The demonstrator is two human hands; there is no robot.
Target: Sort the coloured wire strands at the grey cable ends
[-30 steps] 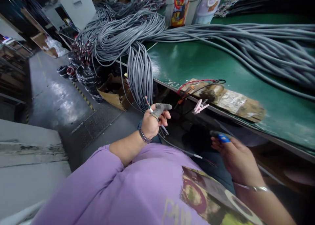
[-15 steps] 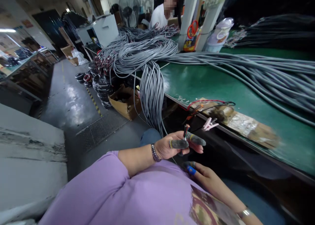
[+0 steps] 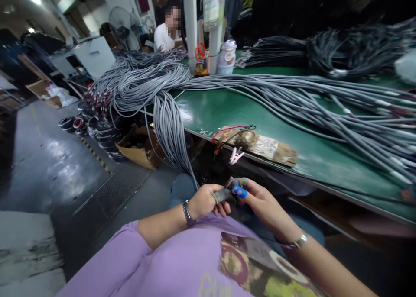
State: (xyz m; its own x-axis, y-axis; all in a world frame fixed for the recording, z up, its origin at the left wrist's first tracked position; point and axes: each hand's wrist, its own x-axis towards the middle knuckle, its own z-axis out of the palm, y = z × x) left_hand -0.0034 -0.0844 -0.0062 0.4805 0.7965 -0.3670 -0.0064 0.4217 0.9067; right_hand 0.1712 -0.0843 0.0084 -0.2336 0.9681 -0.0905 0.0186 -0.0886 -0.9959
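My left hand (image 3: 208, 200), with a grey finger cot, pinches a cable end whose small wires (image 3: 229, 182) stick up between the fingertips. My right hand (image 3: 256, 198) meets it there; its blue-covered thumb and grey-covered index finger close on the same wire tips. Most of the held end is hidden by fingers. A bundle of grey cables (image 3: 172, 130) hangs off the bench edge, down toward my lap. Just beyond my hands, a pink clip (image 3: 236, 156) sits at the bench edge beside a taped wooden board (image 3: 269, 149) with red and black leads.
Long grey cables (image 3: 276, 87) run across the green bench (image 3: 208, 111). An open cardboard box (image 3: 138, 152) stands on the floor at left, near wrapped coils (image 3: 102, 134). A bottle (image 3: 226, 56) stands by the post; a person in white (image 3: 164, 36) is behind.
My right hand has come up from my lap to the cable end in my left hand and closed on its wires. The view has swung to the right.
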